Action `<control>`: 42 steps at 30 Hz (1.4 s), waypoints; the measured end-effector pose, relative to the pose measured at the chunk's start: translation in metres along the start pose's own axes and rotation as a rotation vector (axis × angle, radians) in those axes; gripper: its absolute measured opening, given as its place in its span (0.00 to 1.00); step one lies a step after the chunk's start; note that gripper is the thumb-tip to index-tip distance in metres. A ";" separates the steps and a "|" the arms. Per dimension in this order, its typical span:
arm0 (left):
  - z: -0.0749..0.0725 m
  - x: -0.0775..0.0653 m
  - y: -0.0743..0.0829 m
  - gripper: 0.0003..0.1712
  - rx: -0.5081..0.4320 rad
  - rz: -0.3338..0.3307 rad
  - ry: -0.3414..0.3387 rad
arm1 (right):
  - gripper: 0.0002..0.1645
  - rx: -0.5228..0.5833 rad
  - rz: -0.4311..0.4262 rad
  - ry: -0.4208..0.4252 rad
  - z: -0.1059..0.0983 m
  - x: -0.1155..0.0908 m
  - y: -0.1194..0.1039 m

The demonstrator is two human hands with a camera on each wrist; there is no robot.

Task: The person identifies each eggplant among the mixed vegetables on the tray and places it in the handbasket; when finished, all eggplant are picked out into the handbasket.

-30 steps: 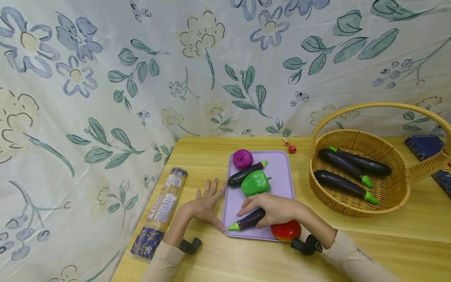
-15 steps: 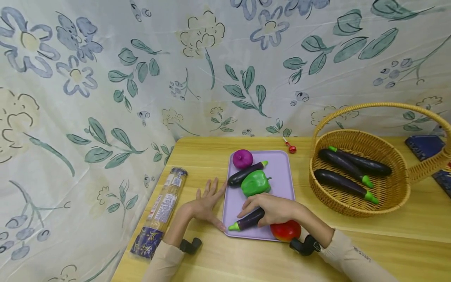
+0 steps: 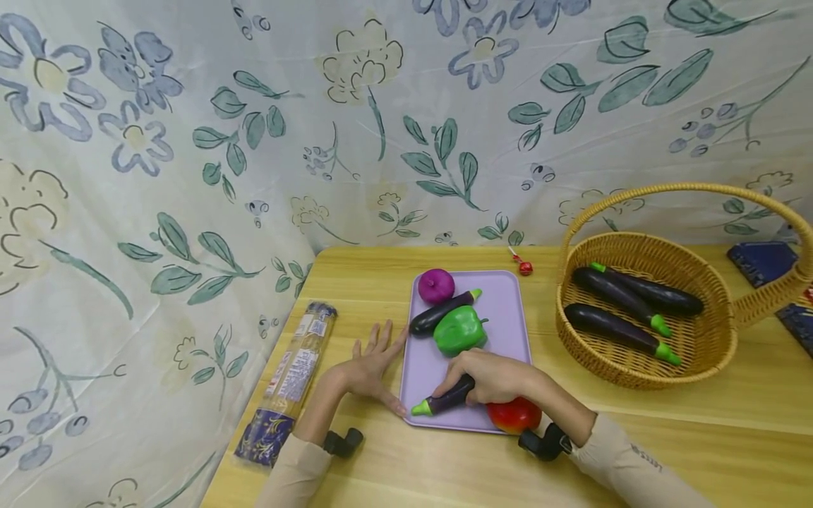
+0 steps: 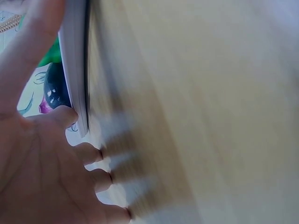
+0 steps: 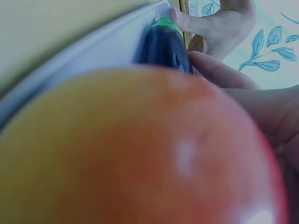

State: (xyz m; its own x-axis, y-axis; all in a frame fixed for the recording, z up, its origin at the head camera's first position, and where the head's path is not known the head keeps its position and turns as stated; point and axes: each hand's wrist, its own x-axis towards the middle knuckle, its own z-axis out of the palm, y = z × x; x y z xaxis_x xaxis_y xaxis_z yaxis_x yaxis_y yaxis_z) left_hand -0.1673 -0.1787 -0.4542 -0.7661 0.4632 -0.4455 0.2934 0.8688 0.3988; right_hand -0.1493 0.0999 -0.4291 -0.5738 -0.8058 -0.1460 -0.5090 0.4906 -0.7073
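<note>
On the lilac tray (image 3: 504,303), my right hand (image 3: 498,375) grips a dark eggplant (image 3: 449,396) whose green end points left. Its other end is hidden under the hand. In the right wrist view, a large red-yellow fruit (image 5: 140,154) covers most of the picture, with the eggplant (image 5: 163,46) behind it. My left hand (image 3: 368,370) lies with fingers spread at the tray's left edge, thumb and index fingertip touching the rim. Farther up the tray are a green bell pepper (image 3: 459,331), another eggplant (image 3: 438,315) and a purple onion (image 3: 436,286).
A wicker basket (image 3: 648,379) with a tall handle stands at the right, holding 3 eggplants (image 3: 610,329). A clear packet with a blue end (image 3: 288,384) lies at the left. A red lollipop (image 3: 525,268) sits behind the tray, near the floral cloth (image 3: 356,162).
The fingers of my right hand have curled in round the eggplant, where they were stretched over it before. My left hand has stayed at the tray's edge.
</note>
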 end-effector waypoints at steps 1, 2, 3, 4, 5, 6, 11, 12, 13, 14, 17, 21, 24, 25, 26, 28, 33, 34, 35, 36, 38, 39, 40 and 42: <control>0.000 0.000 0.000 0.84 -0.001 0.001 0.000 | 0.31 0.003 0.002 -0.001 0.000 0.000 0.000; 0.000 0.000 0.000 0.85 0.000 0.001 0.000 | 0.31 0.007 0.003 -0.002 0.000 0.000 0.000; 0.000 0.000 0.000 0.85 0.001 0.002 0.001 | 0.31 0.010 0.003 -0.003 -0.001 -0.001 -0.001; 0.000 0.000 0.000 0.84 0.002 0.003 0.001 | 0.31 0.013 0.002 -0.004 -0.001 -0.001 -0.001; 0.000 0.000 0.000 0.84 0.004 0.003 0.001 | 0.31 0.013 0.002 -0.006 -0.001 -0.001 -0.001; 0.000 0.001 0.000 0.84 0.005 0.003 0.001 | 0.31 0.012 0.001 -0.008 -0.001 -0.001 -0.001; 0.000 0.000 0.001 0.84 0.001 0.000 -0.001 | 0.31 -0.015 -0.014 -0.027 -0.002 0.000 -0.001; 0.000 0.000 0.001 0.84 -0.002 0.000 -0.002 | 0.30 -0.020 -0.021 -0.032 -0.002 0.000 -0.001; 0.000 0.000 0.001 0.84 -0.004 0.000 -0.003 | 0.30 -0.021 -0.032 -0.037 -0.002 0.000 -0.001; 0.000 0.000 0.001 0.84 -0.006 0.000 -0.003 | 0.30 -0.019 -0.045 -0.040 -0.002 0.000 -0.001; 0.000 0.000 0.000 0.84 -0.005 0.004 -0.002 | 0.30 -0.011 -0.078 -0.045 -0.003 0.001 -0.001; 0.000 0.001 -0.001 0.84 0.004 0.006 0.000 | 0.27 0.010 -0.106 -0.047 -0.007 -0.001 -0.003; 0.000 0.001 -0.001 0.84 0.007 0.007 0.001 | 0.26 0.019 -0.121 -0.039 -0.013 -0.006 -0.005; 0.000 0.001 -0.001 0.85 0.005 0.006 0.000 | 0.26 0.019 -0.117 -0.034 -0.015 -0.008 -0.006; 0.000 0.001 -0.001 0.85 0.003 0.007 0.000 | 0.26 0.021 -0.114 -0.028 -0.017 -0.010 -0.007; 0.000 0.001 -0.001 0.85 -0.004 0.007 0.002 | 0.27 0.017 -0.107 -0.013 -0.023 -0.015 -0.008; 0.000 0.001 -0.001 0.85 -0.015 0.003 0.004 | 0.26 0.000 -0.098 0.023 -0.044 -0.032 -0.013; 0.000 0.001 -0.001 0.85 -0.015 0.003 0.003 | 0.26 -0.009 -0.103 0.030 -0.049 -0.037 -0.014; 0.000 0.000 -0.001 0.85 -0.015 0.004 0.002 | 0.25 -0.011 -0.100 0.034 -0.055 -0.041 -0.015; 0.000 0.000 -0.001 0.85 -0.016 0.006 0.000 | 0.25 -0.015 -0.100 0.041 -0.061 -0.047 -0.016; 0.001 0.000 -0.001 0.85 -0.016 0.007 -0.003 | 0.25 -0.027 -0.085 0.062 -0.073 -0.058 -0.017; 0.001 0.000 -0.002 0.85 -0.017 0.009 -0.002 | 0.25 -0.034 -0.075 0.078 -0.079 -0.064 -0.017; 0.001 -0.001 -0.002 0.85 -0.018 0.010 -0.002 | 0.25 -0.040 -0.067 0.097 -0.086 -0.070 -0.017; 0.001 -0.001 -0.002 0.85 -0.018 0.012 0.000 | 0.25 -0.060 -0.048 0.147 -0.098 -0.083 -0.017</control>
State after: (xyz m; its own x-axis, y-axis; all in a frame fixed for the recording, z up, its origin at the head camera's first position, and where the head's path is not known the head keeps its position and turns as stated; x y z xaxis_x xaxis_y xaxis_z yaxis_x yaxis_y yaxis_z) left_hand -0.1666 -0.1802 -0.4556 -0.7625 0.4739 -0.4404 0.2929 0.8598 0.4183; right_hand -0.1563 0.1906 -0.3373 -0.6331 -0.7740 -0.0072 -0.5730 0.4748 -0.6680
